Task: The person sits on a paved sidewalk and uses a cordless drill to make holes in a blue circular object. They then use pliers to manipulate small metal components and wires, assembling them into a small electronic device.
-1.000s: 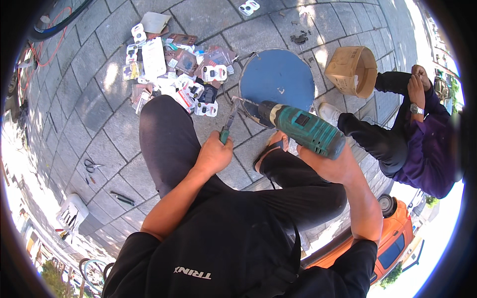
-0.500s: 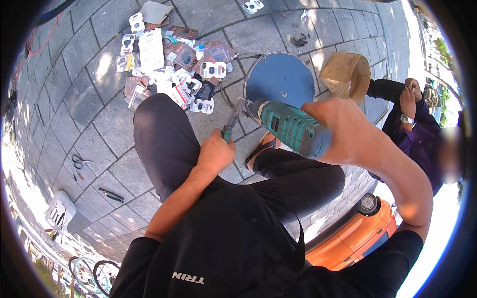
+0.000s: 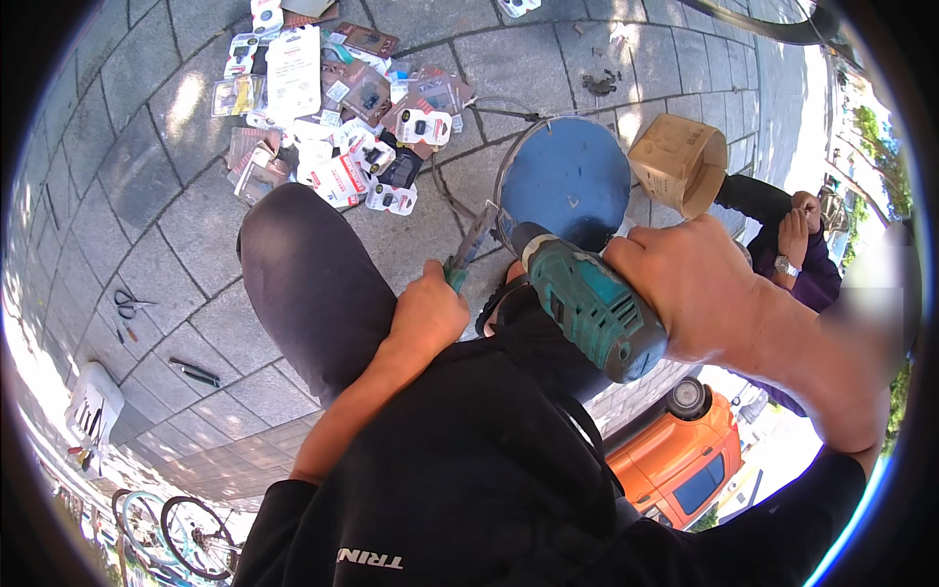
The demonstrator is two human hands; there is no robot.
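Observation:
My left hand (image 3: pixel 430 311) is closed round the green handles of a pair of pliers (image 3: pixel 476 237). The metal jaws reach up to the left rim of a round, blue, bucket-like container (image 3: pixel 567 176); whether they grip anything there is too small to tell. In my right hand (image 3: pixel 699 284) is a teal and black cordless drill (image 3: pixel 592 298). Its chuck points up and left, close to the container's lower rim and a short way right of the pliers' jaws. The drill's grip is mostly hidden behind its body and my hand, and no bit can be made out.
Packaged small parts (image 3: pixel 342 108) lie piled beyond my left knee. An open cardboard box (image 3: pixel 675 157) stands right of the container, beside a seated person (image 3: pixel 792 235). Scissors (image 3: pixel 129 303), a dark hand tool (image 3: pixel 194 372) and a white tool tray (image 3: pixel 96 406) lie at left.
The drill's rear end has swung down towards my body, so it tilts more steeply. My right hand has moved with it; the pliers stay at the rim. The whole view has shifted slightly.

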